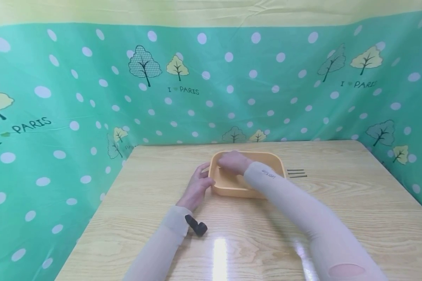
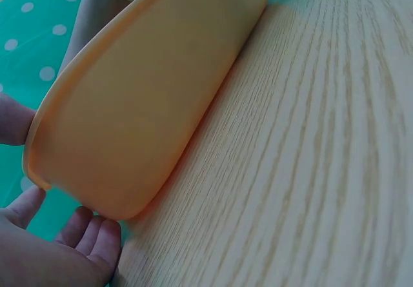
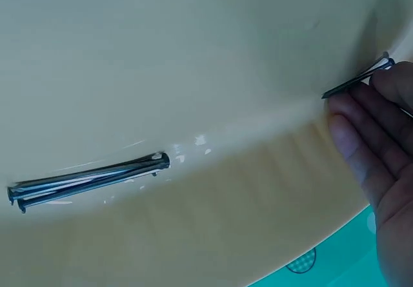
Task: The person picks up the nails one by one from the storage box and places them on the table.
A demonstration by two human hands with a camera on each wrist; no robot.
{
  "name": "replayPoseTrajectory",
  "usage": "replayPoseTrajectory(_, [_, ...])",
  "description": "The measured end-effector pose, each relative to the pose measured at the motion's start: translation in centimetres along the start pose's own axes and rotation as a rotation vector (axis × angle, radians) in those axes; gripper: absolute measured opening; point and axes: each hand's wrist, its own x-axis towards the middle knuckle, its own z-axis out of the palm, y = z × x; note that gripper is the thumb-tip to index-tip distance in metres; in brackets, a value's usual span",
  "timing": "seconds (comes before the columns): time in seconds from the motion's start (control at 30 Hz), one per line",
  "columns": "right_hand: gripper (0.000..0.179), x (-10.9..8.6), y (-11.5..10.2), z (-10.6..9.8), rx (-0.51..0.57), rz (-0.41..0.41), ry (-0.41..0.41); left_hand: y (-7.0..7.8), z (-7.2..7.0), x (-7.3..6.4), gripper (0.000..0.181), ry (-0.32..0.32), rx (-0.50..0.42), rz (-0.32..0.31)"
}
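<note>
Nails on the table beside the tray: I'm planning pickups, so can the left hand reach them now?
Probably not directly: the left hand holds the opposite end of the tray, which, with the right sleeve, lies between that hand and the nails.

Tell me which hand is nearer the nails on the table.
Right hand, inside the tray, left of the nails; left hand farther left, at the tray's left end.
</note>
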Motion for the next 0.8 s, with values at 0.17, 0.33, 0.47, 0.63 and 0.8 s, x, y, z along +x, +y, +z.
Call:
replayPoseTrajectory(0.17, [0.021,0.52,0.14,0.2,-0.259,-0.147,0.002,-0.01,-0.03,-0.03,0.08,-0.01,0.008,-0.005])
replayPoseTrajectory(0.33, [0.012,0.57,-0.19,0.07,-0.475,-0.26,0.021,-0.08,-0.07,0.06,0.08,-0.017,0.0,-0.002])
replayPoseTrajectory(0.47, [0.012,0.55,-0.36,0.16,-0.365,-0.206,0.009,-0.19,-0.18,0.16,0.08,-0.014,-0.002,-0.001])
replayPoseTrajectory(0.63, [0.014,0.71,-0.38,0.38,-0.308,-0.165,-0.005,-0.26,-0.21,0.21,0.08,-0.01,-0.002,0.0])
replayPoseTrajectory(0.8, [0.009,0.87,-0.23,0.38,-0.512,-0.274,0.021,-0.15,-0.15,0.17,0.08,-0.012,0.001,-0.003])
